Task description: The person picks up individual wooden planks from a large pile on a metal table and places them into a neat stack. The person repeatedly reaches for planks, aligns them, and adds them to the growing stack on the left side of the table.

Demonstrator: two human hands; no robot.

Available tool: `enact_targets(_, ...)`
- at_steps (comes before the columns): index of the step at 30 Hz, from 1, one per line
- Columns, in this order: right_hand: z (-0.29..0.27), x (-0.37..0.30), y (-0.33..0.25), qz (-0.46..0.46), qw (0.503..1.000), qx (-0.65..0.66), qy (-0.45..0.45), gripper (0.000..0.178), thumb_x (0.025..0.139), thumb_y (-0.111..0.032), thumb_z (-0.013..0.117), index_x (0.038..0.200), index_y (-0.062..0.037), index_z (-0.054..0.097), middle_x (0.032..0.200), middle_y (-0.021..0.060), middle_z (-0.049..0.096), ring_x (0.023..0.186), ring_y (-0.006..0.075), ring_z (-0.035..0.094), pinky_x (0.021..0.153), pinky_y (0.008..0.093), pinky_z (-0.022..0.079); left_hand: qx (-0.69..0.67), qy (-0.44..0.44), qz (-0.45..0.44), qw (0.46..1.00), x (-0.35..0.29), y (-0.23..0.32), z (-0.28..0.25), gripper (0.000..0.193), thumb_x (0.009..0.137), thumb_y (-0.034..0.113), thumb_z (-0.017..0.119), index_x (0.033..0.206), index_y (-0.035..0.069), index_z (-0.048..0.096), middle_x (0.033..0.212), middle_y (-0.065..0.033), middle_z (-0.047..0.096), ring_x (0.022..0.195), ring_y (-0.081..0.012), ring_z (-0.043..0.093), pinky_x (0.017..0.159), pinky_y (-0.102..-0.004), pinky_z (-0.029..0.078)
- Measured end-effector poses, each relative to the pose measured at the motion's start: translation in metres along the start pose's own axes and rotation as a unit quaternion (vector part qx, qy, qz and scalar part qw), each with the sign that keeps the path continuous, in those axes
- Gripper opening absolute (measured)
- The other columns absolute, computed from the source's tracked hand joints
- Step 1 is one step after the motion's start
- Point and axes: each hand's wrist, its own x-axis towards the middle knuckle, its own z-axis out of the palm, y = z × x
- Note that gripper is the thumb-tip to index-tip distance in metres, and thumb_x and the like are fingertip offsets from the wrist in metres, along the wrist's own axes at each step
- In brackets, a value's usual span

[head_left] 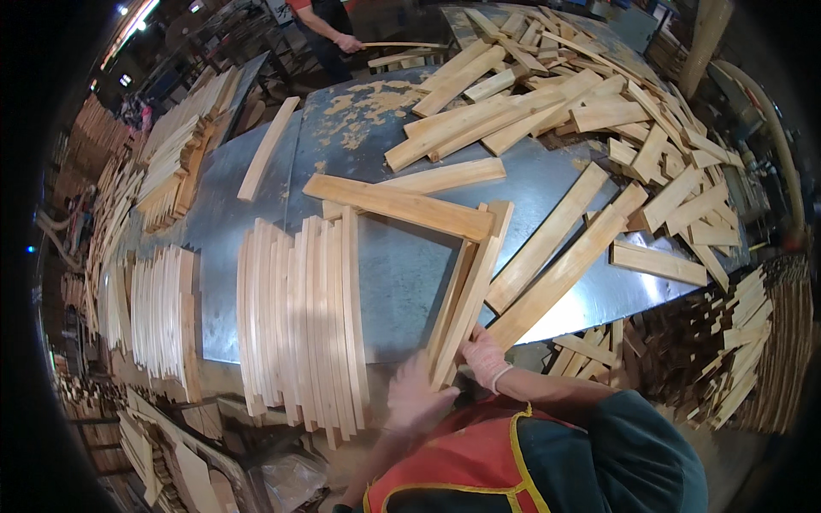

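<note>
Two or so narrow wooden boards stand on edge in front of me, their near ends close to my apron. My right hand, in a pale glove, is closed on the right side of these boards near that end. Beside their left side is my left hand, smeared by motion, so its fingers cannot be made out. Another board lies aslant past their far ends. To the left, a row of boards stands side by side on the metal table.
A second row of boards stands farther left, with a stack behind it. Loose boards lie to the right, before a jumbled heap. Sawdust covers part of the table. A co-worker's hand is beyond the far edge.
</note>
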Motion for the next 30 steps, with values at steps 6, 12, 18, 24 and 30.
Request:
enact_targets(6,-0.044,0.012,-0.105,-0.22,0.681,-0.605,-0.349,0.048,0.087,-0.043,0.068,0.114,-0.0039,0.073,0.111,0.0252,0.075,0.107,0.0361,0.073,0.092,0.0442,0.057,0.221,0.15,0.022,0.964,0.025,-0.002,0.043,0.093,0.079,0.038,0.08,0.158,0.011,0.041,0.124,-0.0155,0.053,0.108,-0.0351,0.061,0.089,-0.0498,0.049)
enact_targets(12,0.002,0.112,-0.245,-0.486,0.562,-0.666,0.067,0.058,0.087,-0.025,0.073,0.141,-0.0129,0.056,0.134,0.022,0.064,0.109,0.0406,0.07,0.096,0.0486,0.057,0.227,0.091,-0.021,0.969,0.039,-0.002,0.049,0.093,0.083,0.05,0.077,0.161,0.017,0.038,0.141,-0.0203,0.054,0.12,-0.0394,0.061,0.098,-0.0531,0.049)
enact_targets(18,0.006,0.161,-0.308,-0.341,0.65,-0.676,-0.066,0.063,0.081,-0.01,0.071,0.142,-0.0128,0.056,0.126,0.0274,0.068,0.114,0.0437,0.069,0.098,0.0465,0.057,0.155,0.084,-0.062,0.982,0.03,-0.013,0.038,0.086,0.086,0.042,0.074,0.161,0.018,0.04,0.137,-0.0206,0.059,0.116,-0.0426,0.065,0.098,-0.0547,0.052)
enact_targets(24,-0.077,0.085,-0.294,-0.19,0.812,-0.53,-0.153,0.094,0.08,-0.016,0.073,0.163,-0.009,0.031,0.103,0.0259,0.073,0.096,0.0392,0.074,0.085,0.0459,0.061,0.229,0.272,-0.129,0.926,0.009,-0.05,0.003,0.081,0.085,0.027,0.072,0.157,0.004,0.043,0.136,-0.0182,0.059,0.12,-0.0393,0.06,0.101,-0.0538,0.05)
enact_targets(30,-0.042,0.002,-0.083,-0.039,0.822,-0.516,-0.237,0.065,0.087,-0.053,0.075,0.125,0.0001,0.072,0.109,0.026,0.076,0.102,0.0381,0.075,0.088,0.0473,0.06,0.218,0.287,-0.078,0.93,0.047,-0.066,-0.044,0.078,0.088,0.033,0.069,0.155,0.0,0.045,0.143,-0.0202,0.057,0.133,-0.0428,0.053,0.114,-0.0562,0.041)
